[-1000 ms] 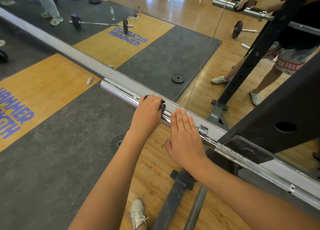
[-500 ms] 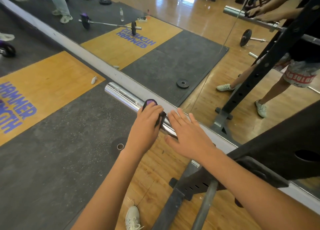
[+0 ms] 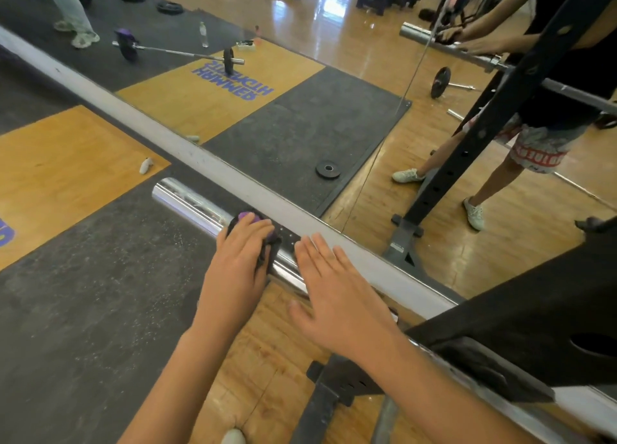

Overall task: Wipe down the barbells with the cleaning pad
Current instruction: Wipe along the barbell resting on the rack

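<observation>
- Head view cuts both forearms off at the lower edge, and a white shoe (image 3: 233, 438) shows only its toe there.
- Most of the dark cleaning pad with a purple patch (image 3: 248, 217) is hidden under the left hand (image 3: 238, 263). Only the purple spot above the fingertips and a dark fold at the hand's right side peek out.
- The long chrome steel barbell (image 3: 187, 200) runs from its bare, shiny end at upper left down to the right. It passes beneath the right hand (image 3: 337, 296) and then behind the black steel rack arm (image 3: 500, 330) (its far length is cut off by the frame).
- Left hand: fingers curled over the top of the bar, clamping the pad against the sleeve a little way in from the free end.
- Right hand: fingers straight and slightly spread, laid flat across the bar just beside the pad, on its right. The two hands are near but apart (whether the palm bears on the metal cannot be told).
- The pad sits between the left palm and the bar's upper side; how far it reaches underneath is hidden.
- Behind the bar, a white ledge (image 3: 217, 171) foots a wall mirror (image 3: 334, 43); the reflection at its top right is hard to make out.
- Below the bar lie a grey speckled rubber mat (image 3: 83, 293) and a wooden floor (image 3: 267, 360).
</observation>
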`<state>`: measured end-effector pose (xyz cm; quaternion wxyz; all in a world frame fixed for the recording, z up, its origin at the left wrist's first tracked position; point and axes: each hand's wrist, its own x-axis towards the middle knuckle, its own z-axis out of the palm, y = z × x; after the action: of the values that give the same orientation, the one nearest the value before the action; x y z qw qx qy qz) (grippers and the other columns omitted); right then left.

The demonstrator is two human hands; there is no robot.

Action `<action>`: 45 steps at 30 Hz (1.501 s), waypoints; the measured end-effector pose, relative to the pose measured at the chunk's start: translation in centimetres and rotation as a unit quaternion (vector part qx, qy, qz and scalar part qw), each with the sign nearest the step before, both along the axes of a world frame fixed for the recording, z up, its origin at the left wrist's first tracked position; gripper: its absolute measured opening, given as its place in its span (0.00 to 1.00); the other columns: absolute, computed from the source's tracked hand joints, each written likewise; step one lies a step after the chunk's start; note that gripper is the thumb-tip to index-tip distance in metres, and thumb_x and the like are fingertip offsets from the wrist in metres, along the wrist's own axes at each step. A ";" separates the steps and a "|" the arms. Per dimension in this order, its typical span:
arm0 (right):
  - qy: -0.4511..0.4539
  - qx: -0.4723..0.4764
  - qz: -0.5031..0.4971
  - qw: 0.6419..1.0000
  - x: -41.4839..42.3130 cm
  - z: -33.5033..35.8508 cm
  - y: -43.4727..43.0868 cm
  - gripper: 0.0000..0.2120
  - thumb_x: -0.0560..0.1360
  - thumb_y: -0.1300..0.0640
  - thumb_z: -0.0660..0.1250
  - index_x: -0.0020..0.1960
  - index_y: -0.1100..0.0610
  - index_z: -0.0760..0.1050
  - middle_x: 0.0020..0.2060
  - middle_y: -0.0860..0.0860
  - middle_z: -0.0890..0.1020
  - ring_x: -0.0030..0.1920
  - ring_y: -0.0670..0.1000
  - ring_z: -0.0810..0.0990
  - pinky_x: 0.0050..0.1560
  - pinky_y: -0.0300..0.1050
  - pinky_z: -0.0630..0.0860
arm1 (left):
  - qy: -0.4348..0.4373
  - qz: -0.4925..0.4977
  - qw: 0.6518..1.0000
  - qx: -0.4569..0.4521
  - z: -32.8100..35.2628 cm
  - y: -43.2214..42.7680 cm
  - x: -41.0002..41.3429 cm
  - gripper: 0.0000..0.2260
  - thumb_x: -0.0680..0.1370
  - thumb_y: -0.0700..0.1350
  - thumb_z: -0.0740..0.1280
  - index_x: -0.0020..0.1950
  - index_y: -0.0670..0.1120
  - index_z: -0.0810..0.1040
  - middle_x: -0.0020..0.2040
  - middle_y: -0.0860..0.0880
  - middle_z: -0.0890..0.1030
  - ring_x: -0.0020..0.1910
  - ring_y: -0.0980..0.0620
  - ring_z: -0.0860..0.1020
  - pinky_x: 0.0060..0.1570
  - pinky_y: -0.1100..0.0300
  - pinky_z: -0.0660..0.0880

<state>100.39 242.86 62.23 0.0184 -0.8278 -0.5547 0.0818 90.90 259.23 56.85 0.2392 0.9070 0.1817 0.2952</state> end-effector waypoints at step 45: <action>-0.081 0.072 -0.056 0.992 -4.8 -3.6 -0.7 0.42 0.76 0.45 0.62 0.82 0.63 0.51 0.82 0.59 0.53 0.82 0.58 0.51 0.80 0.55 0.53 | 0.014 0.001 0.999 -0.046 0.0 0.4 0.2 0.16 0.84 0.37 0.61 0.72 0.42 0.75 0.74 0.47 0.74 0.78 0.52 0.60 0.79 0.50 0.53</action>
<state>95.63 242.14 58.59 0.0375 -0.8579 -0.5116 -0.0274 91.10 259.62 56.86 0.2778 0.8988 0.1998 0.2741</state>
